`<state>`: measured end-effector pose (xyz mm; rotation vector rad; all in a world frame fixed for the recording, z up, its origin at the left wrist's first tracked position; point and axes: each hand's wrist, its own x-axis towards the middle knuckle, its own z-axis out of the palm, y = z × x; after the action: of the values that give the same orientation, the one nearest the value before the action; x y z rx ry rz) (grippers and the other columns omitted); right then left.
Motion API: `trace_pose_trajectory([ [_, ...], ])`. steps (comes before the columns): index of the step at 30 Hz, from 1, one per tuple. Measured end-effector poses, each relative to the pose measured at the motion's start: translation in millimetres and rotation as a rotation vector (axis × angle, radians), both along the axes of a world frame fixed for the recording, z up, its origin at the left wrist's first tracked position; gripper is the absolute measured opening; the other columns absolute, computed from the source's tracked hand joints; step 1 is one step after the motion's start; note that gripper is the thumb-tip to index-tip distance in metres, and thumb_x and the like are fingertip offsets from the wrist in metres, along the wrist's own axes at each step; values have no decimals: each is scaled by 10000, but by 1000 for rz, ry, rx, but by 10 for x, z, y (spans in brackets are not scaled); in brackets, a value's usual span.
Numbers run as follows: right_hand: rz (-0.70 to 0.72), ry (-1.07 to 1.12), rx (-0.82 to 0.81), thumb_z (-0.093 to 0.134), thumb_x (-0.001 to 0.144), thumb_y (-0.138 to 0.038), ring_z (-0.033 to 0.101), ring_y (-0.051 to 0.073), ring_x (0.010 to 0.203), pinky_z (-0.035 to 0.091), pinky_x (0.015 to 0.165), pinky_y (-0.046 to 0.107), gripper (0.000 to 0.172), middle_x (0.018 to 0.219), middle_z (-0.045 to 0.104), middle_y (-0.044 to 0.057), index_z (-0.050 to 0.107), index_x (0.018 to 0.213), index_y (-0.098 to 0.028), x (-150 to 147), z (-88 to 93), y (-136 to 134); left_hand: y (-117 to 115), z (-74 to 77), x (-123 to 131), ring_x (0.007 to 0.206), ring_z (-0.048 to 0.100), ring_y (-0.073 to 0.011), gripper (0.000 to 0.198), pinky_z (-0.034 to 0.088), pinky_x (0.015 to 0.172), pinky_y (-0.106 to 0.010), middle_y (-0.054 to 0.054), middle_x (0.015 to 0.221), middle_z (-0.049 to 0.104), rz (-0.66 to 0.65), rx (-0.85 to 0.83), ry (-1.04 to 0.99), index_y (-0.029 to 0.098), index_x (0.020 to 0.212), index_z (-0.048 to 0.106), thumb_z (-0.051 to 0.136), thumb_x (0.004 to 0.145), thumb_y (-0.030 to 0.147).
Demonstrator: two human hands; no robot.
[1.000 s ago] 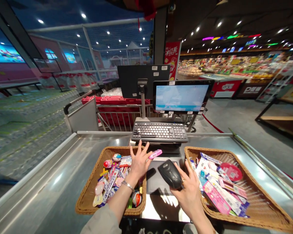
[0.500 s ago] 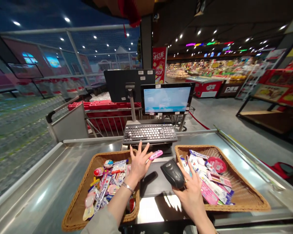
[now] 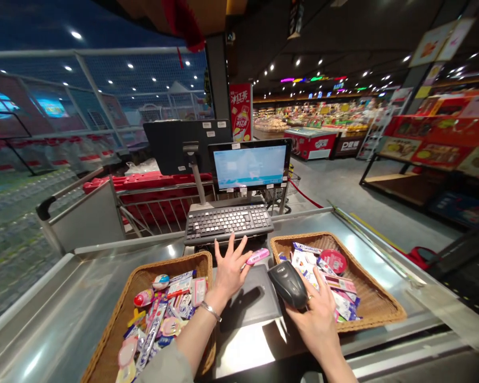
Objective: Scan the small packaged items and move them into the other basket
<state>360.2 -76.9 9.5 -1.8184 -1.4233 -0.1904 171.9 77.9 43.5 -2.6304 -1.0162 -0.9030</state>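
A small pink packet (image 3: 258, 256) is pinched between the thumb and index finger of my left hand (image 3: 230, 270), the other fingers spread. It is held above the counter, just in front of the keyboard (image 3: 228, 221). My right hand (image 3: 315, 314) is wrapped round a black barcode scanner (image 3: 287, 283), whose head points up and left toward the packet. To the left, a wicker basket (image 3: 118, 298) holds several sweets and wrapped snacks. The right wicker basket (image 3: 377, 298), partly behind my right hand, holds similar packets and a round red container (image 3: 333, 261).
Behind the keyboard stand a lit monitor (image 3: 250, 167) and a second screen (image 3: 167, 146) seen from its back. A metal counter (image 3: 51, 303) extends to both sides. Beyond it are a shopping trolley (image 3: 159, 205) and a shelf of red boxes (image 3: 431, 138).
The view has turned to the right, so the baskets and screens sit further left. My left hand still pinches the pink packet, which is now closer to the scanner in my right hand.
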Motion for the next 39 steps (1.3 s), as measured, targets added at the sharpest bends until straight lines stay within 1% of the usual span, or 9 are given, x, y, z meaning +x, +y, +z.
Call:
trace_pose_trajectory([
  [6,-61,25,64,614,797,-417,326,327,1406,241,1107,586,493,1310,604,84,584,1261,-253,112,18,-53,-16,18,203,1459,229,-346,280,47,1108,-762,-55,1471,479,-63,1,-9,298,1170,656,577,901,288],
  [9,-106,38,90,614,799,-471,360,327,1388,246,1112,571,511,1315,593,109,596,1249,-230,172,37,-74,-24,21,310,1459,230,-347,286,58,1108,-763,-56,1472,479,-87,2,1,296,1181,651,565,908,292],
  [13,-158,44,86,610,796,-523,345,337,1395,247,1103,598,548,1329,581,121,589,1262,-235,286,1,-122,-34,28,451,1459,229,-348,277,58,1110,-759,-54,1476,473,-117,-2,14,295,1168,658,562,909,289],
  [18,-215,15,110,619,803,-516,323,337,1408,226,1108,616,483,1261,635,115,641,1185,-220,450,-68,-218,-47,25,631,1464,216,-342,299,47,1114,-752,-59,1473,477,-172,-5,13,304,1192,645,572,902,287],
  [25,-370,48,177,560,838,-476,379,335,1379,302,1081,580,398,1145,685,134,685,1063,-172,684,-67,-369,-28,-37,891,1466,216,-334,307,39,1119,-742,-61,1469,484,-240,-9,15,304,1199,639,566,902,276],
  [29,-431,24,198,570,829,-469,413,327,1355,330,1077,553,366,1079,705,123,699,998,-171,850,-105,-445,-64,-84,1124,1474,186,-335,385,52,1122,-735,-45,1480,473,-241,-22,-1,325,1301,565,540,919,295],
  [32,-464,17,205,585,810,-475,449,330,1321,357,1067,530,357,1021,717,124,712,940,-168,938,-114,-468,-116,-138,1275,1476,170,-349,554,78,1126,-722,-99,1533,383,-226,-73,12,280,1429,427,559,903,389],
  [35,-498,34,202,582,800,-495,469,338,1302,355,1066,533,362,1014,717,131,719,895,-173,968,-114,-452,-137,-174,1297,1475,171,-353,646,75,1132,-710,-138,1562,314,-215,-117,23,231,1468,359,551,895,458],
  [39,-451,62,189,570,806,-508,449,345,1319,349,1059,545,383,1003,715,140,720,887,-165,926,-137,-362,-119,-145,1114,1467,216,-334,539,80,1131,-710,-141,1546,347,-174,-145,4,239,1427,416,524,921,390],
])
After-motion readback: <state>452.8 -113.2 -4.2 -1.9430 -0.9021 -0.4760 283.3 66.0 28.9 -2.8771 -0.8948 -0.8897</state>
